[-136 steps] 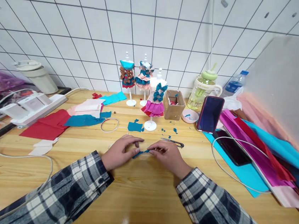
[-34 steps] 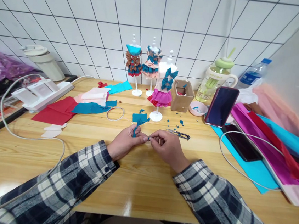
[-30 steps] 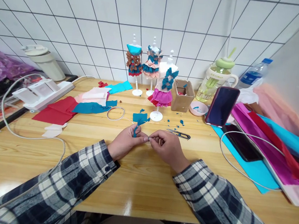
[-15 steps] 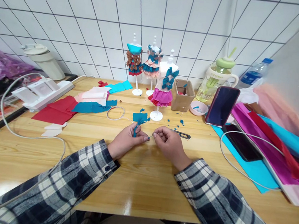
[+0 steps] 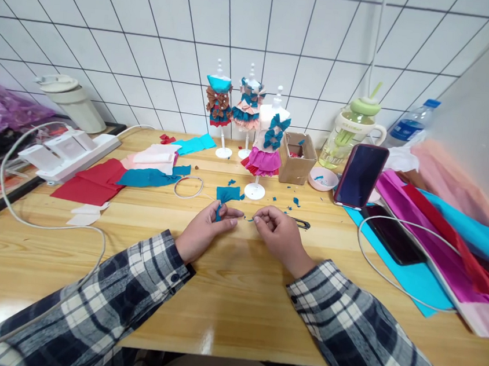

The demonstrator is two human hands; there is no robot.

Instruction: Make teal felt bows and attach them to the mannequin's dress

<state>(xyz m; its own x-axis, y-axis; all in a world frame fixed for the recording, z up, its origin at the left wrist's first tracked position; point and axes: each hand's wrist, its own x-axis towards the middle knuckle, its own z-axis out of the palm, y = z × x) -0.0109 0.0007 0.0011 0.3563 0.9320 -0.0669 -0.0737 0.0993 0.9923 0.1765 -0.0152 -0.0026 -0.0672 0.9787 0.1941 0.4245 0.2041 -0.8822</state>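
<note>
At worktop (image 5: 232,298) centre | left hand (image 5: 205,229) pinches teal fabric bow (image 5: 219,210), upright | right hand (image 5: 277,236) just right, fingertips pinched; contents too small to tell

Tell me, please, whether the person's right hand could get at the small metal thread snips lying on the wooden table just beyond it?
Probably yes: the small metal thread snips lie just past the right hand, nothing between.

Bright, even light (edges bowed, corners blurred).
</note>
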